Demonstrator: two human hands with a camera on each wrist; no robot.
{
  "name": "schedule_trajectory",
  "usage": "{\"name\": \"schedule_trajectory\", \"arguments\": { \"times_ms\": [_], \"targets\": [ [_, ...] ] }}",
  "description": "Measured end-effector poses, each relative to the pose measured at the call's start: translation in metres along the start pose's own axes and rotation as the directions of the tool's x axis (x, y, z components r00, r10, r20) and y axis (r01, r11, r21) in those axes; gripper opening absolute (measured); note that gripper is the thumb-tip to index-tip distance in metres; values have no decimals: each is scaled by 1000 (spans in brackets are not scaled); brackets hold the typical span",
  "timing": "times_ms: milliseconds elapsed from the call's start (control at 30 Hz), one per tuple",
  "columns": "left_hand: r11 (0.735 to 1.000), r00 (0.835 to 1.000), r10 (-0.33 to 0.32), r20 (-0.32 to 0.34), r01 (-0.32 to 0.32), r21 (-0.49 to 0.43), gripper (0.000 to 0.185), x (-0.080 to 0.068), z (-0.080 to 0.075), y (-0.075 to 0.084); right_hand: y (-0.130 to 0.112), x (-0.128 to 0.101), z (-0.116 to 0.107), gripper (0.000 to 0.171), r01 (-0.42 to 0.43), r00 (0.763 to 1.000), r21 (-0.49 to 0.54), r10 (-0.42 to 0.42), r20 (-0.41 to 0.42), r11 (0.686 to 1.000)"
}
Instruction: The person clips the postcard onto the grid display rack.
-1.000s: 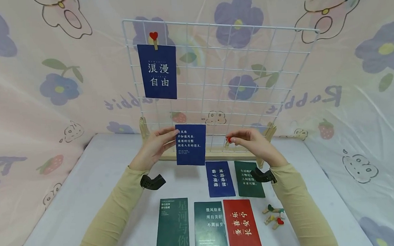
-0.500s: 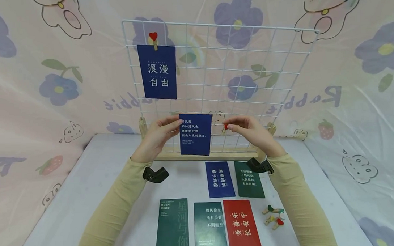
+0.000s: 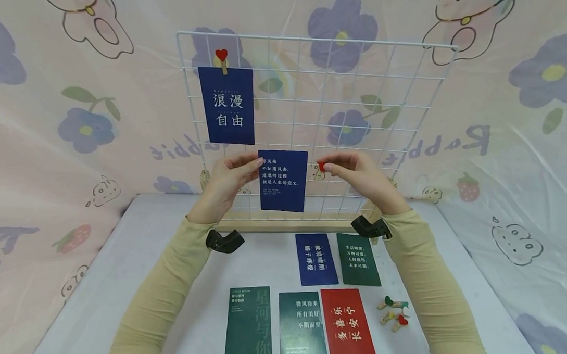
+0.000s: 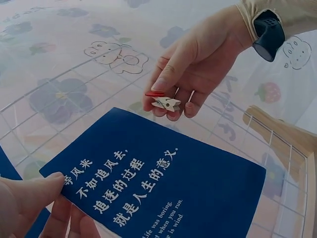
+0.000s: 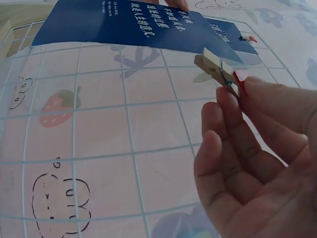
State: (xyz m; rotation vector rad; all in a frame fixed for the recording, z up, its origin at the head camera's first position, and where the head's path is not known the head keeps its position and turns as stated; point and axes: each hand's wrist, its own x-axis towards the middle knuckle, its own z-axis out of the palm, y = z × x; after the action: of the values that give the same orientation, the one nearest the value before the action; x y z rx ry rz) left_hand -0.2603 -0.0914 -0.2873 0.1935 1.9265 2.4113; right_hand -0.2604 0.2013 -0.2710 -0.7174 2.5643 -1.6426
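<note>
Blue card is up off the tabletop since a second ago, now against the wire grid below the hung card. Left hand pinches its left edge. Right hand pinches a red-heart clothespin just beside the card's top right corner, not yet clipped.
</note>
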Motion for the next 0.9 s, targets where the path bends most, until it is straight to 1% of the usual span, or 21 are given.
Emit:
{"name": "schedule_trajectory", "arguments": {
  "times_ms": [167, 233, 367, 500, 733, 900],
  "targets": [
    [997, 997, 72, 11, -72, 4, 19, 0, 3, 8, -9, 3, -3, 30, 26, 1000, -7, -26, -17, 1000],
    [994, 994, 105, 12, -105, 18, 20, 0, 5, 12, -13, 5, -4, 30, 39, 999, -1, -39, -26, 999],
    [987, 988, 153, 7, -153, 43, 20, 1, 9, 19, -21, 9, -5, 32, 78, 996, 36, -77, -39, 996],
    [979, 981, 195, 2, -195, 51, 22, 4, 13, 24, -28, 12, -6, 30, 120, 992, 67, -117, -46, 991],
    [966, 966, 258, -32, -256, 44, 21, 9, 18, 33, -38, 18, -8, 28, 196, 980, 68, -194, -44, 978],
    [961, 959, 276, -54, -275, 36, 20, 14, 20, 41, -44, 25, -9, 24, 245, 969, 55, -242, -50, 968]
  ]
}}
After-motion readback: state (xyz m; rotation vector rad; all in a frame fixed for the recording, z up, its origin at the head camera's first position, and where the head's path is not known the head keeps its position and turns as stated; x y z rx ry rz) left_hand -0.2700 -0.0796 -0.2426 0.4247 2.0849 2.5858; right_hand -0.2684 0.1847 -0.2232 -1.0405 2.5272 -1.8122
